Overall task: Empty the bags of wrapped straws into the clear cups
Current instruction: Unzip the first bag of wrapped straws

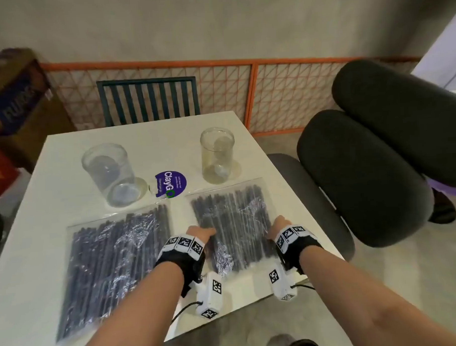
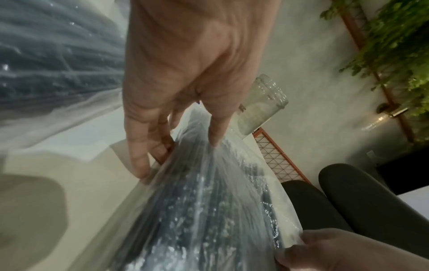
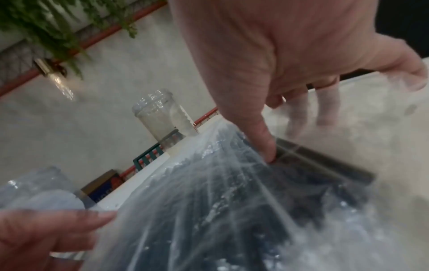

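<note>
Right hand (image 3: 290,55) fingertips blurred behind bag film (image 3: 232,210); cardboard boxes (image 1: 12,103) cut off at left edge.

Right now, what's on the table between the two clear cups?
A round purple ClayGo sticker lies flat between the left cup and the right cup, nearer the bags; otherwise bare white table. Head view.

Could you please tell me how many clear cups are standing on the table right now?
2. The left cup stands beyond the left bag of straws; the right cup stands beyond the right bag. Both look empty. None seems hidden.
</note>
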{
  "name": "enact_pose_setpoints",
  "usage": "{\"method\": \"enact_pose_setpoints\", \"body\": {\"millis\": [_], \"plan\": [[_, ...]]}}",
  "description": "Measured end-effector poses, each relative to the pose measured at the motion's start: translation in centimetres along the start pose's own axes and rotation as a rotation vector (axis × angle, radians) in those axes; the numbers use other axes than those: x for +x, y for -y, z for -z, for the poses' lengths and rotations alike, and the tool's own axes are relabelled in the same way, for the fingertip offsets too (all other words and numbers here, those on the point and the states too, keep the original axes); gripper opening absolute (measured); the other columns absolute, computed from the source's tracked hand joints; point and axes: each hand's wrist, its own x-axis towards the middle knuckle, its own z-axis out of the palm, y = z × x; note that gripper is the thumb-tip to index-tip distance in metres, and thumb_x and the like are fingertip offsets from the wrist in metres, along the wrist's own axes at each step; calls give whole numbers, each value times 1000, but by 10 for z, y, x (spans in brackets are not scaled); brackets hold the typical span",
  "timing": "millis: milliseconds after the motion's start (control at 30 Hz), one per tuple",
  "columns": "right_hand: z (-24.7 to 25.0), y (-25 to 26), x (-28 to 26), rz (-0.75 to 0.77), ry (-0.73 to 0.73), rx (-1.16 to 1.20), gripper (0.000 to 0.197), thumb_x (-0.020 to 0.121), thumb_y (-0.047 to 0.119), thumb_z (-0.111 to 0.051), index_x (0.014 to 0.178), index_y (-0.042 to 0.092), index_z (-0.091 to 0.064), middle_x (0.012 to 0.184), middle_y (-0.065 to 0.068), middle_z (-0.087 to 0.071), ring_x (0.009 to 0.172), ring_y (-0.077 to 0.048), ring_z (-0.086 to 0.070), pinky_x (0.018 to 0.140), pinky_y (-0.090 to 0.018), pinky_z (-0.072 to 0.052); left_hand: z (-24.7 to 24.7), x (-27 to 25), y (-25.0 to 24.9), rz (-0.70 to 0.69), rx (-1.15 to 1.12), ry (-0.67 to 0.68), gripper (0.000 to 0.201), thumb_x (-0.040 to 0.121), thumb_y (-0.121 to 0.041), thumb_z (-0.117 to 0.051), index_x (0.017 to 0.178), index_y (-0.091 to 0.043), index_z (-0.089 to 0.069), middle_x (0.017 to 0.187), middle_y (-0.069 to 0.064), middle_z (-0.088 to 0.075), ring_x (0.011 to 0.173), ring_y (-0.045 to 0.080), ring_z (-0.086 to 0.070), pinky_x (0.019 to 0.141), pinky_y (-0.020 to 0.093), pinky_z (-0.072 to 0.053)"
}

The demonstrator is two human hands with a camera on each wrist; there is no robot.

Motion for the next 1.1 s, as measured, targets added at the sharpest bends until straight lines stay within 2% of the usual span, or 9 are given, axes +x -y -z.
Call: {"method": "enact_pose_setpoints", "body": {"millis": [100, 200, 333, 533, 667, 833, 933, 1033, 1100], "plan": [[6, 6, -3, 23, 15, 183, 31, 91, 10, -46, 118, -4, -54, 109, -17, -62, 108, -35, -60, 91, -37, -48, 3, 6, 5, 2, 11, 66, 40, 87, -17, -61, 121, 4, -56, 125, 24, -58, 106, 31, -60, 95, 45, -51], [25, 11, -14, 29, 12, 384, 34, 93, 5, -47, 125, -7, -49, 127, -22, -57, 120, -34, -53, 96, -32, -41, 11, 2, 4, 27, -148, 147, 20, 86, -10, -61, 104, -7, -54, 101, 19, -59, 86, 30, -57, 89, 50, -53], [51, -7, -26, 160, 38, 635, 31, 85, 7, -59, 115, 8, -57, 117, -11, -61, 116, -29, -54, 104, -38, -39, 25, -12, -5, -170, -319, 94, 25, 89, -1, -55, 110, -13, -49, 99, 12, -59, 68, 21, -58, 53, 29, -48], [113, -1, -50, 455, 14, 1154, 51, 71, 27, -77, 116, 24, -53, 114, -1, -67, 109, -20, -61, 91, -48, -48, 43, -24, -20, -451, -174, -87, 49, 90, -3, -55, 136, -11, -42, 130, 4, -55, 120, 22, -51, 107, 39, -37], [140, 15, -61, 549, -161, 1242, 27, 79, 21, -70, 102, 8, -63, 109, -16, -68, 106, -32, -63, 99, -58, -44, 46, -30, -28, -444, -177, -160, 66, 83, -1, -63, 140, -11, -31, 139, 17, -46, 126, 31, -47, 110, 45, -35], [144, 24, -69, 626, -216, 1188, 7, 83, 11, -67, 89, 12, -64, 108, -22, -66, 106, -37, -61, 100, -56, -44, 33, -98, -77, -717, -171, -752, 55, 84, -15, -63, 132, -12, -37, 136, 14, -33, 124, 29, -34, 104, 40, -30], [141, 28, -76, 666, -254, 1176, 7, 83, 8, -67, 86, 13, -63, 104, -24, -66, 100, -35, -62, 98, -51, -46, 14, -144, -115, -898, -200, -358, 8, 93, -25, -52, 94, -19, -56, 94, 0, -58, 80, 6, -58, 73, 17, -47], [137, 33, -83, 737, -293, 1127, 17, 84, -2, -61, 81, 15, -61, 82, -9, -65, 81, -16, -61, 84, -38, -48, -3, -160, -147, -567, -421, 201, 38, 95, -41, -43, 78, -13, -61, 66, 1, -59, 51, 10, -55, 45, 20, -45], [135, 35, -88, 781, -306, 1097, 30, 85, -9, -55, 79, 20, -59, 77, 3, -61, 72, -1, -59, 75, -23, -47, -8, -158, -157, -423, -537, 306, 40, 93, -45, -45, 78, -11, -60, 61, 1, -57, 45, 9, -53, 39, 17, -42]]}}
